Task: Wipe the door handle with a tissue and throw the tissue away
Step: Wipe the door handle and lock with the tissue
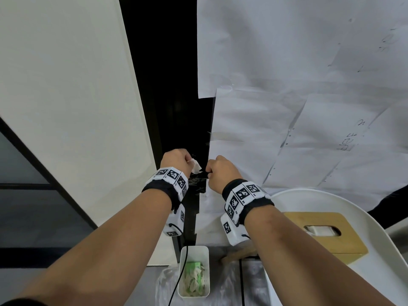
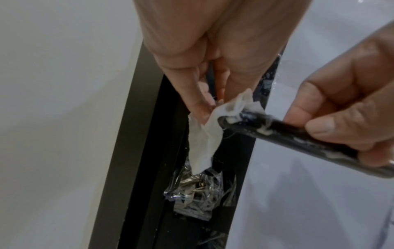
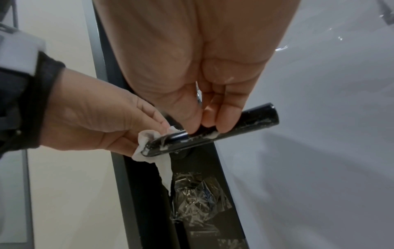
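Observation:
The black door handle (image 3: 255,120) sticks out from the dark door edge, streaked with white smears. My right hand (image 3: 211,121) grips its middle, thumb and fingers curled round the bar (image 2: 277,133). My left hand (image 2: 206,107) pinches a crumpled white tissue (image 2: 204,143) and holds it against the handle's free end. A tail of the tissue (image 3: 165,168) hangs below. In the head view both hands (image 1: 178,159) (image 1: 220,173) meet at the handle (image 1: 202,174), which is mostly hidden, and a corner of the tissue (image 1: 196,165) shows.
Crumpled clear tape (image 3: 196,198) clings to the door edge under the handle. A white bin (image 1: 194,247) with used tissues stands on the floor below my hands. To the right, a wooden tissue box (image 1: 298,219) sits on a white round table (image 1: 309,195). Paper sheets cover the door.

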The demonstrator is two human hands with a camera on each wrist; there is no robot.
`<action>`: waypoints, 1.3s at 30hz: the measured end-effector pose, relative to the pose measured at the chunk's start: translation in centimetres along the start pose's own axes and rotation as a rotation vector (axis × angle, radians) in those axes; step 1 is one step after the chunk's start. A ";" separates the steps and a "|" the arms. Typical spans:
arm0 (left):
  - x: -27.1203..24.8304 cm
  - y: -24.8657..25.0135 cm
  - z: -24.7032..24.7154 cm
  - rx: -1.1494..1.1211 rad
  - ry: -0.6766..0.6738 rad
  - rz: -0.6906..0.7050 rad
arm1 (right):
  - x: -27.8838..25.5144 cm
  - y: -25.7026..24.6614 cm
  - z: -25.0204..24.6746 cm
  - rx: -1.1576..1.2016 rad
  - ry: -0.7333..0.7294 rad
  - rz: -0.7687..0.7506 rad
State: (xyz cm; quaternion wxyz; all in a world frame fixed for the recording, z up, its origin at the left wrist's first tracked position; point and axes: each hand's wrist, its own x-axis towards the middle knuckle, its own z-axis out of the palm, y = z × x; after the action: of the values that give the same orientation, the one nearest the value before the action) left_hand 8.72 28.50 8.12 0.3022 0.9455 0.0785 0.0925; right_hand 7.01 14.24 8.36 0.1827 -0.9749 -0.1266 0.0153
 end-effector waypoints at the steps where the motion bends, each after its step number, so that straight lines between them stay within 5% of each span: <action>1: 0.0 0.1 0.0 -0.002 0.007 -0.014 | 0.0 0.0 0.0 0.001 0.000 0.001; 11: 0.3 0.4 -0.3 0.019 -0.140 -0.031 | -0.2 -0.1 -0.1 0.000 -0.002 0.006; 21: -0.3 1.1 -0.4 0.011 -0.077 -0.187 | 0.0 0.1 0.0 0.010 -0.006 -0.002; 39: 0.6 0.9 0.8 0.132 -0.019 -0.110 | 0.0 0.1 -0.1 0.026 -0.013 0.001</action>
State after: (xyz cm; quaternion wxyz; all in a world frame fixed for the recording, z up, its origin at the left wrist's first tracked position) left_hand 9.55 27.44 8.08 0.2447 0.9585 0.1331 0.0615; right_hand 7.02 14.10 8.40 0.1944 -0.9724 -0.1271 0.0235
